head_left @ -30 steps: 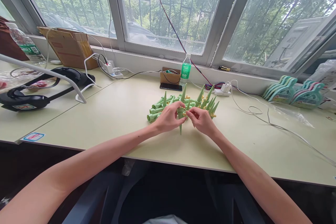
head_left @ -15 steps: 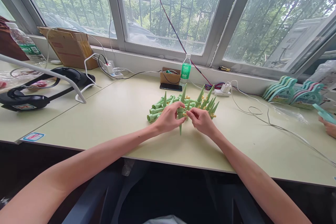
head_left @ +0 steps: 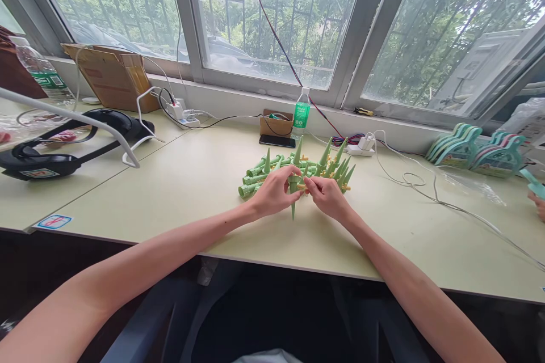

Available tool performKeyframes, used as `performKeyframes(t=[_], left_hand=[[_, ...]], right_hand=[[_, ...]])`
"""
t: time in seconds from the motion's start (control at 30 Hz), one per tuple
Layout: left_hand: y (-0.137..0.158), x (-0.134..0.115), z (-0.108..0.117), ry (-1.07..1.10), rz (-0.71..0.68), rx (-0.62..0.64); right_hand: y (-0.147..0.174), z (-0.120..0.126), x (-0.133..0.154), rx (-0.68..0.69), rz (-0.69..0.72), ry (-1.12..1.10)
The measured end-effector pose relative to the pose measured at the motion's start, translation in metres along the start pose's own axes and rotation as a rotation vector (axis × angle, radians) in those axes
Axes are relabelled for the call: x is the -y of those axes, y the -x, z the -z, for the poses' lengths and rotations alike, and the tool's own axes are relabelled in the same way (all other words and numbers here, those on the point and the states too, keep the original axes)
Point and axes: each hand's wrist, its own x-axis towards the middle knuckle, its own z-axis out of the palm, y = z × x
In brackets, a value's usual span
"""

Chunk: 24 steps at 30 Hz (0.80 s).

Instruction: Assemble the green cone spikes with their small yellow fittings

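Note:
Between thumb and fingers my left hand (head_left: 277, 188) grips a green plastic watering spike (head_left: 293, 207), its tip pointing down just above the table. At its right side, my right hand (head_left: 327, 194) pinches a small yellow valve (head_left: 301, 186), which meets the spike's collar; whether it is fully seated there I cannot tell. Behind both hands lies a pile of similar green spikes (head_left: 324, 154), several standing tip up with yellow valves on them. Ribbed green tubes (head_left: 249, 189) lie at the pile's left.
A green-labelled water bottle (head_left: 301, 113), a phone (head_left: 277, 141) and a small cardboard box (head_left: 276, 123) stand behind the pile. White cables (head_left: 438, 198) cross the right side. A black headset (head_left: 76, 142) lies left. At far right, another person's hand (head_left: 539, 204) holds a teal piece.
My right hand has shifted very slightly right, and more of the yellow valve shows beside the spike. The other person's hand at the far right has moved outward.

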Motion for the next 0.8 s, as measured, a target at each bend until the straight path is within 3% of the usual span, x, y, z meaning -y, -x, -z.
performKeyframes(t=[0.53,0.8], left_hand=[[0.0005,0.0002,-0.0004,0.008,-0.023,0.012],[-0.0002,0.0034,-0.0012,-0.012,-0.019,-0.026]], right_hand=[[0.0005,-0.001,-0.0004,0.043,-0.058,-0.034],[0.0021,-0.0015,-0.0031,0.055,0.015,0.001]])
